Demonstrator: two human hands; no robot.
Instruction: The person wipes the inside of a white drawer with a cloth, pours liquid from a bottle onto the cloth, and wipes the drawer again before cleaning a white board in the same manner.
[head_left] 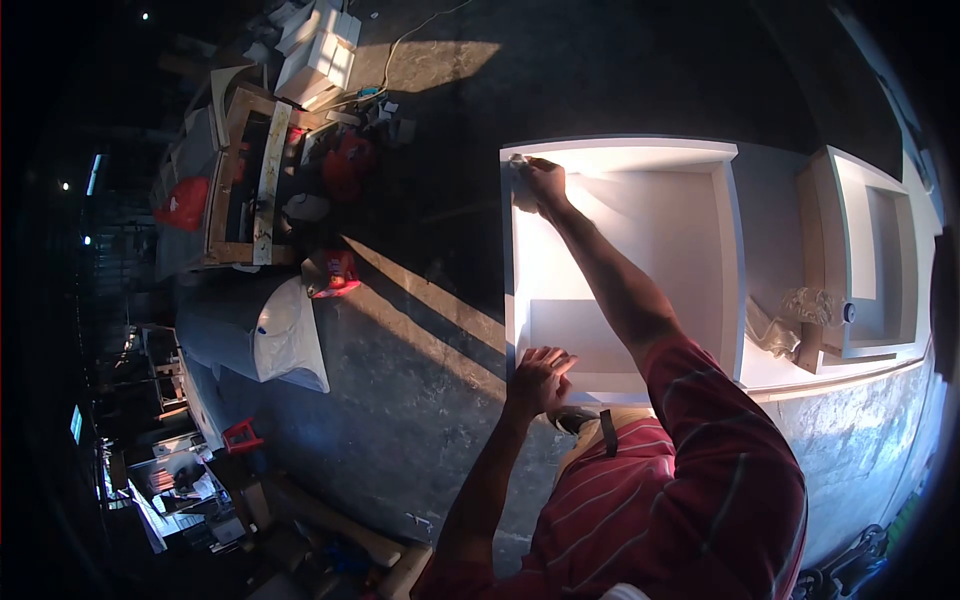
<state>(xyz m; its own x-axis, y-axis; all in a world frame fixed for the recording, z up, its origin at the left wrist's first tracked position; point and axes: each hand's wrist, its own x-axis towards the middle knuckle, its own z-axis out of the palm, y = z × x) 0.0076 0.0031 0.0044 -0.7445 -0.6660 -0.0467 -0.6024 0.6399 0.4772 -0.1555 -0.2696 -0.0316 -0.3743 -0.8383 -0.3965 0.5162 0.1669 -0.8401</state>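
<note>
A white open box (728, 260) lies in front of me, its hollow side facing up, with sunlight across its inside. At its far left corner my right hand (543, 186) is closed on a crumpled greyish cloth (523, 188), pressed to the box's edge. My left hand (541, 380) rests at the near left corner of the box, its fingers spread and nothing seen in them.
A smaller white box (832, 255) stands at the right, beside a clear plastic bag (775, 330) and a roll of tape (849, 312). Farther left are a wooden frame (231, 170), a large grey wrapped object (225, 325) and a red stool (242, 436).
</note>
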